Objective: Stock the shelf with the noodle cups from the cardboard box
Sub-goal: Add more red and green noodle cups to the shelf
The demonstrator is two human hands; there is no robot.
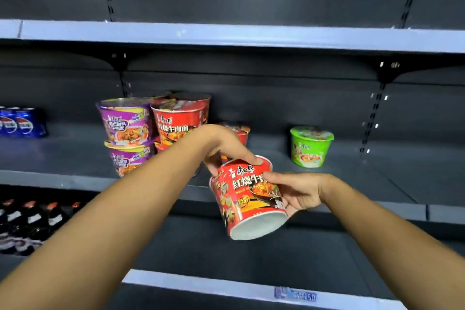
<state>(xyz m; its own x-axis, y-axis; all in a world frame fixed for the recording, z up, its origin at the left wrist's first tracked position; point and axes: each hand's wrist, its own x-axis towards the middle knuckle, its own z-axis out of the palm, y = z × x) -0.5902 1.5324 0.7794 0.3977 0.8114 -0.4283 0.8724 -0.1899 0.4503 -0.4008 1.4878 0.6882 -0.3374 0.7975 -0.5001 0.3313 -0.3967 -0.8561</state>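
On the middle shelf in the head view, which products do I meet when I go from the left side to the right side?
Blue cola cans → stacked purple noodle cups → stacked red noodle cups → single red cup partly behind the left hand → green noodle cup.

Left hand, right hand — both bare; forearms bare — sleeves out of view.

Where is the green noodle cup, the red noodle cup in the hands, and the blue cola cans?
green noodle cup (310, 149): head view, its front label.
red noodle cup (247, 195): head view, its printed side.
blue cola cans (21, 123): head view, their logos.
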